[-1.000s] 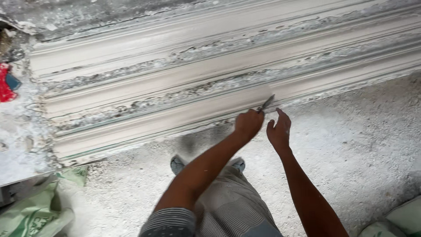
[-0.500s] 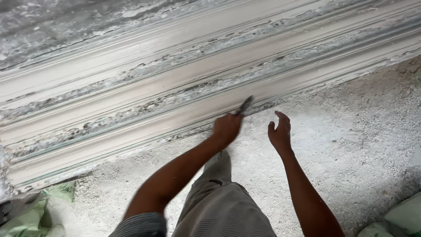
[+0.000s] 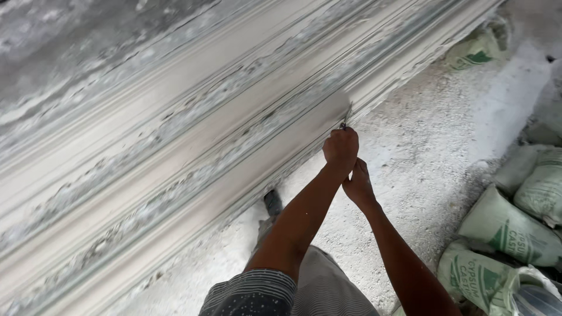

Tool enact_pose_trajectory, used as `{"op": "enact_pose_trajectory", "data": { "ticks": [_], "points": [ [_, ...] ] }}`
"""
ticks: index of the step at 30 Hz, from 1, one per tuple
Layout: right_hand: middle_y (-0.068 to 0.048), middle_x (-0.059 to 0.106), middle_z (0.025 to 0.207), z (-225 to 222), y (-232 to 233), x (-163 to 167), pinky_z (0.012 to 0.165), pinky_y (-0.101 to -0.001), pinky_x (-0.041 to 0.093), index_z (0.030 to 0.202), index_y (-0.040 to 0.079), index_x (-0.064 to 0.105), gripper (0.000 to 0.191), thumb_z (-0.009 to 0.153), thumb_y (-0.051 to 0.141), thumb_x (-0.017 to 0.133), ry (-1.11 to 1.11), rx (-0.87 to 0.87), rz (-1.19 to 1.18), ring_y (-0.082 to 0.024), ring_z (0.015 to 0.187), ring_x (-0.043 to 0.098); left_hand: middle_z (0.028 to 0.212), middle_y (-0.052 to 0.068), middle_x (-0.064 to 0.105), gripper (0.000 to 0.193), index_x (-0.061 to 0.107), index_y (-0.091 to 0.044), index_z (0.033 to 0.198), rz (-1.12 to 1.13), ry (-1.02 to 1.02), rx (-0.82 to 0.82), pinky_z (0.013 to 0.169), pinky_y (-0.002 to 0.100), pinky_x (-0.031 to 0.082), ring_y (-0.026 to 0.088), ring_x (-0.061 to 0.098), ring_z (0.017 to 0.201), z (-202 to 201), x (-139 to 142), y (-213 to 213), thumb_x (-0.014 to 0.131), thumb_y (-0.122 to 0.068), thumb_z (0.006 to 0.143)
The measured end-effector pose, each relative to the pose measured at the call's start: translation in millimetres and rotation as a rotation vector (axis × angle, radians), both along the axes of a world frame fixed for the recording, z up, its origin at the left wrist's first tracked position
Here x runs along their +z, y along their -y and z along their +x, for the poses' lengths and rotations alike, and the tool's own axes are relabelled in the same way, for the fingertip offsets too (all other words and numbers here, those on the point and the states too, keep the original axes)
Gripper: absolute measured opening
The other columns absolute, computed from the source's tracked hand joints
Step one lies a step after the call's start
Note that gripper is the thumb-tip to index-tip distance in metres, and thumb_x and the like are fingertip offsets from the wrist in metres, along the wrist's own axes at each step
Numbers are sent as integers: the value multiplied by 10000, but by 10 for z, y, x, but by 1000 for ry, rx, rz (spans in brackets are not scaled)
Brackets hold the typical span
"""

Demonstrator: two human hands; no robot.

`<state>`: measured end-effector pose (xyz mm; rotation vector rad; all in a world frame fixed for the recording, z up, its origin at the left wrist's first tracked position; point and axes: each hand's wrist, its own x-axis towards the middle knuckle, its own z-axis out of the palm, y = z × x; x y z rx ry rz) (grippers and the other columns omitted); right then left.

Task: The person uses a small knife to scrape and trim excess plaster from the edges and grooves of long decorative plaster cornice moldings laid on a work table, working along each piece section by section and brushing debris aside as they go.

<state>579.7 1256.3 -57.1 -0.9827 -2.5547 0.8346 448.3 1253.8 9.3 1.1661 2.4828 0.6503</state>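
Observation:
A long white plaster moulding (image 3: 193, 152) with ridges and grooves runs diagonally across the view. My left hand (image 3: 341, 147) is closed around a small scraping tool (image 3: 345, 119), whose blurred tip touches the moulding's lower edge. My right hand (image 3: 358, 184) holds nothing and sits just below my left wrist, fingers raised and touching it. Both forearms reach in from the bottom of the view.
The floor (image 3: 433, 134) is covered in white plaster dust. Green-and-white sacks (image 3: 503, 225) lie piled at the right, and another sack (image 3: 477, 50) lies at the top right by the moulding's end. My shoe (image 3: 273, 202) stands beside the moulding's base.
My left hand has slid the tool along the moulding's lower edge. My right hand has closed in from beside it to against the left wrist. The view has swung, bringing sacks into sight.

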Motion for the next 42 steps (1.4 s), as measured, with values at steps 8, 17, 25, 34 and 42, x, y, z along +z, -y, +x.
{"op": "enact_pose_trajectory", "data": {
  "ticks": [8, 17, 25, 34, 42],
  "points": [
    [-207, 568, 1378, 255, -986, -84, 1055, -473, 469, 1363, 35, 572, 410, 959, 80, 619, -54, -82, 7, -403, 1294, 541, 956, 226, 696, 205, 696, -35, 1019, -98, -9, -126, 571, 485, 603, 381, 748, 743, -133, -279, -203, 534, -161, 1017],
    [-174, 561, 1361, 366, -2258, -349, 846, -422, 562, 1354, 102, 589, 390, 964, 81, 609, -143, -82, -191, -329, 1141, 617, 898, 218, 664, 325, 628, -91, 1231, -176, -183, -171, 476, 496, 590, 375, 740, 655, 17, -441, -697, 570, -135, 915],
    [-180, 589, 1311, 426, -3760, -158, 808, -385, 585, 1338, 81, 588, 383, 956, 55, 594, -181, 49, -184, -328, 1132, 637, 867, 177, 676, 162, 670, -82, 1045, -87, -218, -25, 536, 481, 579, 350, 722, 686, 518, -591, -2727, 559, -197, 1021],
    [-189, 550, 1365, 547, -4772, -224, 863, -383, 583, 1355, 79, 591, 373, 983, 60, 568, -139, 54, -231, -326, 1180, 627, 882, 169, 659, 434, 603, -198, 1362, -155, -233, -33, 413, 453, 541, 294, 706, 577, 485, -669, -2298, 564, -152, 932],
    [-175, 524, 1409, 424, -5389, -184, 874, -389, 576, 1361, 70, 572, 361, 1002, 79, 544, -98, 74, -230, -319, 1211, 602, 921, 169, 678, 314, 612, -166, 1330, -100, -168, -23, 508, 466, 548, 305, 717, 645, 693, -820, -3418, 557, -192, 1021]
  ]
}}
